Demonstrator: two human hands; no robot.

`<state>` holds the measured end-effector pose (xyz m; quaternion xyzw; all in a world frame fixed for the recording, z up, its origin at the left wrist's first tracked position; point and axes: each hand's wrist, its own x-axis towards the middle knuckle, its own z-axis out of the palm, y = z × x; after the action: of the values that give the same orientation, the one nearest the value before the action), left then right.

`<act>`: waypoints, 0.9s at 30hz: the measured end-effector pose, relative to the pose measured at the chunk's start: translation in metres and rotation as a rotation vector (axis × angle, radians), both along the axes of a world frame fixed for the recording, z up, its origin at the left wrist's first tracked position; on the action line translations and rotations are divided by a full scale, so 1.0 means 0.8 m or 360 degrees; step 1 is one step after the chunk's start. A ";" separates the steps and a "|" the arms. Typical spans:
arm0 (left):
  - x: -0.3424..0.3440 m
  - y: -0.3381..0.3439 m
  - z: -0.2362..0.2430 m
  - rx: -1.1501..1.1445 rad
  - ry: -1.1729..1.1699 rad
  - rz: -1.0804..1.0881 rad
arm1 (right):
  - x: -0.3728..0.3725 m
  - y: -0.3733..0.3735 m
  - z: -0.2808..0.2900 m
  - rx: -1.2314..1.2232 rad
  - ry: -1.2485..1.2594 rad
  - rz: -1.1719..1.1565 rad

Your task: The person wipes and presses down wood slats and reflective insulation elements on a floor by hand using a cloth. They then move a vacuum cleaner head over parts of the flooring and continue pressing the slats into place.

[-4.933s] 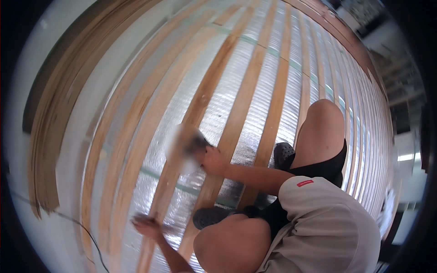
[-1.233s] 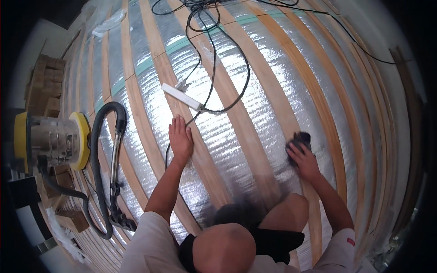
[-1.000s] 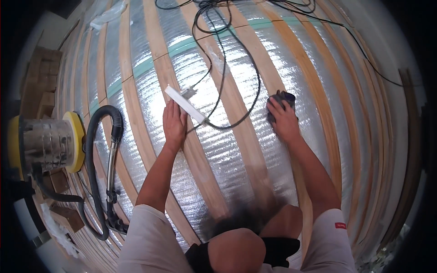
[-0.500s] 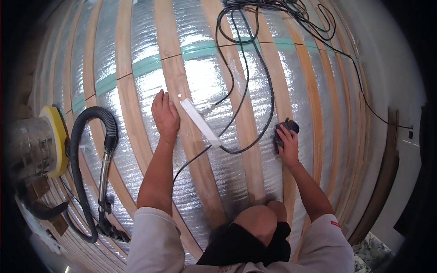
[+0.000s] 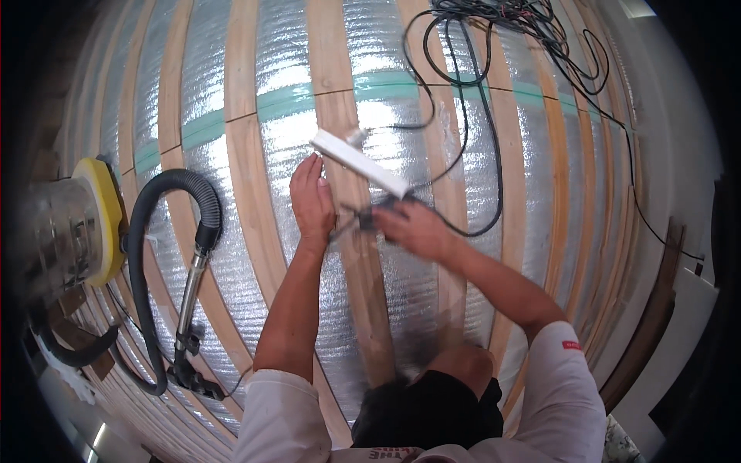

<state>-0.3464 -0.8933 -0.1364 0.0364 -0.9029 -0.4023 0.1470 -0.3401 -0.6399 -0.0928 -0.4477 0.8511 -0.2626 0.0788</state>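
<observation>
My left hand (image 5: 311,202) lies with its fingers stretched out on the silver foil beside a wooden joist (image 5: 363,285), holding nothing. A long white bar-shaped power strip (image 5: 363,164) rests slantwise across that joist, just beyond my left fingertips. My right hand (image 5: 413,229) reaches across to the middle, its fingers round a small dark object (image 5: 366,219) over the joist. Motion blur hides the kind of object and its exact outline. A black cord (image 5: 494,177) loops beside the strip's near end.
Parallel joists with foil between them run away from me, crossed by a green tape band (image 5: 386,85). A vacuum cleaner (image 5: 93,224) with a black hose (image 5: 174,181) stands at left. A heap of black cable (image 5: 502,11) lies at far right, by a wall (image 5: 679,139).
My right hand has swung left from the right-hand joist to the middle, bringing the dark object with it. The power strip lies at a flatter slant. The view has shifted slightly.
</observation>
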 end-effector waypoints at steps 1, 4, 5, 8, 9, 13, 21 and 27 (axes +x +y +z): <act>0.004 -0.006 0.000 -0.0005 -0.0011 0.0028 | -0.045 -0.012 -0.001 -0.0154 0.0364 0.0019; 0.000 -0.003 0.001 0.0008 -0.0002 0.0040 | -0.195 -0.031 -0.019 -0.0040 0.0534 -0.0142; -0.002 0.001 0.003 0.0000 -0.0001 0.0026 | -0.255 -0.035 -0.015 -0.0026 0.0709 -0.0123; -0.013 0.014 0.004 -0.0072 0.0038 -0.0035 | -0.403 -0.050 0.005 0.0228 0.0724 -0.0606; -0.013 0.012 0.007 -0.0097 0.0037 -0.0033 | -0.420 -0.060 0.020 0.0058 0.0954 -0.0612; 0.003 0.002 0.006 -0.0248 -0.0094 -0.0005 | -0.330 -0.060 0.059 -0.0216 0.0828 -0.0386; -0.001 0.010 0.002 -0.0321 -0.0154 0.0037 | 0.021 0.123 0.013 0.0252 0.0276 0.0172; 0.003 0.003 -0.003 -0.0279 -0.0100 0.0081 | -0.228 0.032 0.009 0.0103 0.0408 -0.0265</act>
<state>-0.3438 -0.8907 -0.1386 0.0590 -0.9375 -0.3166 0.1316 -0.5223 -0.6146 -0.0857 -0.4027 0.8964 -0.1814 -0.0383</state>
